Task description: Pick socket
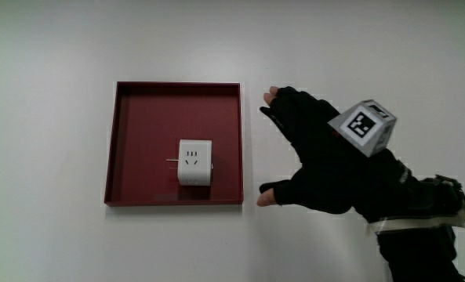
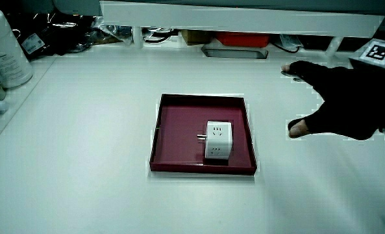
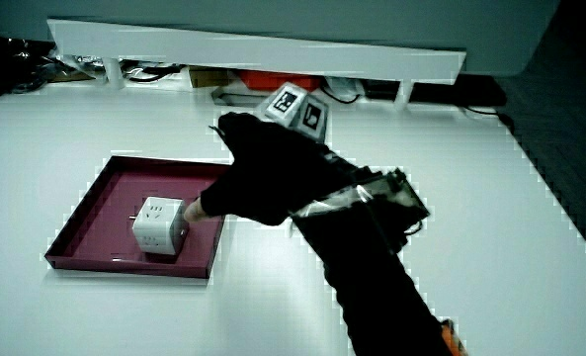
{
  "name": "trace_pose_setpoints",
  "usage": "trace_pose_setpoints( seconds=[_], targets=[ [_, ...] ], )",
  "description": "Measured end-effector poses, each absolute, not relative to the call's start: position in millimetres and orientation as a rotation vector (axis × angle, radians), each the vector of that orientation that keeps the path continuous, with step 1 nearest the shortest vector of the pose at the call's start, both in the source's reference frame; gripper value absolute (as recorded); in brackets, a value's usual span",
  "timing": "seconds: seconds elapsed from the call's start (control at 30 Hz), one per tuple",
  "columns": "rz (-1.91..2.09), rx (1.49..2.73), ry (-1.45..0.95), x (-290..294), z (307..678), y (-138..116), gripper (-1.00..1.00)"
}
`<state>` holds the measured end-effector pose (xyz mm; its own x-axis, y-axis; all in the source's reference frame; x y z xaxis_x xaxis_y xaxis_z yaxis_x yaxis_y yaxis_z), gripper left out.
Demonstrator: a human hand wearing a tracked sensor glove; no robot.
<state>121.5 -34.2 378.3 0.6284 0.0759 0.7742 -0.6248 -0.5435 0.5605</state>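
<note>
A white cube socket (image 1: 194, 163) with small plug prongs on one face lies in a dark red square tray (image 1: 138, 117), near the tray wall closest to the person. It shows in both side views too, socket (image 2: 217, 140) in tray (image 2: 179, 123), and socket (image 3: 160, 226) in tray (image 3: 95, 203). The hand (image 1: 314, 153) in its black glove hovers beside the tray, over the bare table, fingers spread and thumb apart, holding nothing. It is apart from the socket. The patterned cube (image 1: 363, 126) rides on its back.
The tray rests on a white table (image 1: 52, 78). In a side view a white cylindrical container (image 2: 4, 49) stands near the table's edge, and a low white partition (image 2: 244, 16) with cluttered items under it runs along the table.
</note>
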Motion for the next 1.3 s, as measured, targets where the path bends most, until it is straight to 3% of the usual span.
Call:
trace_pose_setpoints(
  seconds=[0.33,0.37,0.77,1.3],
  targets=[
    [0.895,1.954,-0.566,81,424,-38,0.0],
    [0.87,2.068,-0.626,78,425,-40,0.0],
    [0.852,1.991,-0.594,41,463,-39,0.0],
    [0.79,1.985,-0.554,20,499,-35,0.0]
  ],
)
